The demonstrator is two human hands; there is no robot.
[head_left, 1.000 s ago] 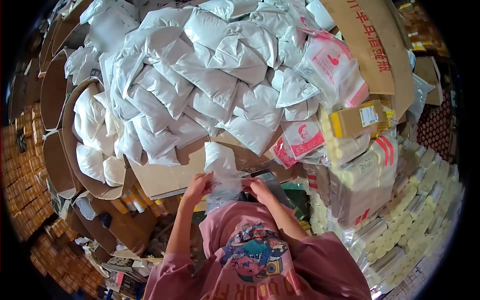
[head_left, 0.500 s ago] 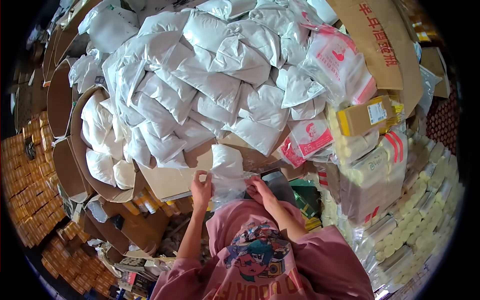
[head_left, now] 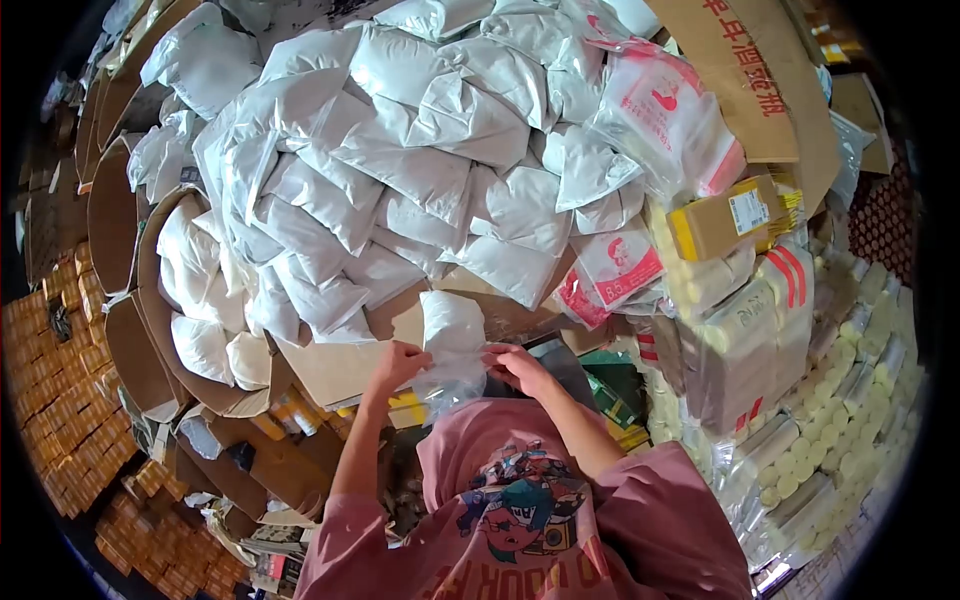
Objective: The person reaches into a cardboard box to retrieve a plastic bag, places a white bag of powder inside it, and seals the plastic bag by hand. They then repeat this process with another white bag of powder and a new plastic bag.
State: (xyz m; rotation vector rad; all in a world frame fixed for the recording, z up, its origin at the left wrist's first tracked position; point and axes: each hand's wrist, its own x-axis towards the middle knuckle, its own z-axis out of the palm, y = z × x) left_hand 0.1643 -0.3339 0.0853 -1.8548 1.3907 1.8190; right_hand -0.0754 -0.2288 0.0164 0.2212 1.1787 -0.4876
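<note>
The clear plastic bag hangs at the near middle, just in front of the person's chest. A plump white soft pouch rises at its top. The left hand pinches the bag's left edge and the right hand its right edge, fingers closed narrow on the film.

Room is tight. The heap of white plastic pouches slopes down just behind the bag onto a brown cardboard sheet. Wrapped packs of pale yellow rolls crowd the right.

The film is wrinkled and see-through, and it sags below the hands.
</note>
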